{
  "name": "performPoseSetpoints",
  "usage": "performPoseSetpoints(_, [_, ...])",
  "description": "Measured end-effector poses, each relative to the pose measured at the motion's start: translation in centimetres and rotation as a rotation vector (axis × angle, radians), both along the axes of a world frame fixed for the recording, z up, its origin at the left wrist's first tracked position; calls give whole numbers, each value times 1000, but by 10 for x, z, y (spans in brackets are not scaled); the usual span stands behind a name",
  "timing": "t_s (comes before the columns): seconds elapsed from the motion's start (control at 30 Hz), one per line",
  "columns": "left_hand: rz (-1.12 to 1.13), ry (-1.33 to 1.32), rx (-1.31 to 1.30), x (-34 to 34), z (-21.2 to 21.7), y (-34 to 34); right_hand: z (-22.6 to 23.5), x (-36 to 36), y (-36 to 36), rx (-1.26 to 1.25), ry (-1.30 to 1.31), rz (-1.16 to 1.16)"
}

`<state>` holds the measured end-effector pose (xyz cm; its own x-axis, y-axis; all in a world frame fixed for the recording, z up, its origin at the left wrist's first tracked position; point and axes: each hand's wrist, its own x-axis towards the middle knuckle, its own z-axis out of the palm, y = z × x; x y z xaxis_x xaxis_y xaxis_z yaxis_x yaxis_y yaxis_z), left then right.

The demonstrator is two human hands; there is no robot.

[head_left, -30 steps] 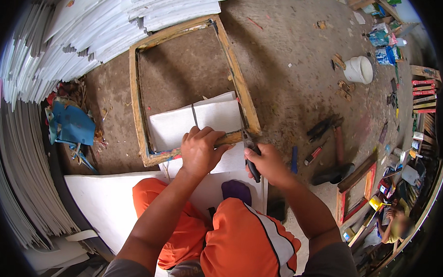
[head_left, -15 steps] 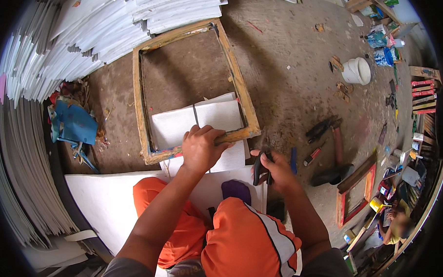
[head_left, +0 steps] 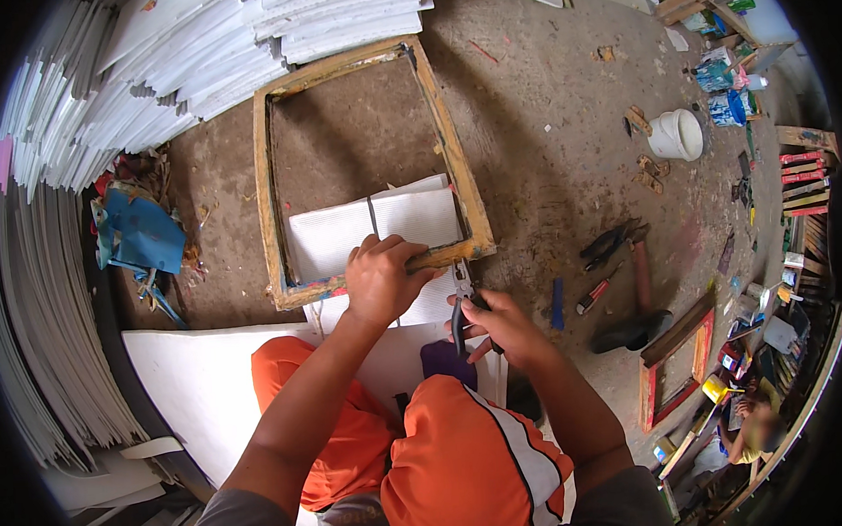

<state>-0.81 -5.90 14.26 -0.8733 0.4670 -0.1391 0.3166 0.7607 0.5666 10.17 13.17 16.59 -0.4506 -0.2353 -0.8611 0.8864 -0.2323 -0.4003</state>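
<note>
The frame is bare, worn wood with paint smears. The sheet beneath is matt white fabric with a fine ribbed weave. The pliers have dull metal jaws and dark grips. The floor is rough concrete.

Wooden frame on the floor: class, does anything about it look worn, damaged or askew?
Yes. The wooden frame looks worn: its bare wood carries patchy yellow and coloured stains, heaviest along the near rail under the left hand. The right hand holds pliers near its corner.
</note>
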Motion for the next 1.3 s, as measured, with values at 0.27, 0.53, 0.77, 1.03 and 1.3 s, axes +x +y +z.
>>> performPoseSetpoints(0.27, [-10, 31, 9, 0, -1, -1, -10, -17, 10, -191, -90, -66])
performPoseSetpoints(0.53, [-18, 8, -4, -1, -3, -2, -11, -26, 8, -217, -162, -185])
performPoseSetpoints(0.77, [-19, 13, -10, -2, -2, 1, -20, -14, -12, 526, 258, 166])
performPoseSetpoints(1.03, [-35, 1, -27, -4, 2, 1, -34, 26, 14, 432, 397, -161])
performPoseSetpoints(1.3, [-25, -20, -73, 2, 1, -4, -2, 2, 54, 68, 146, 32])
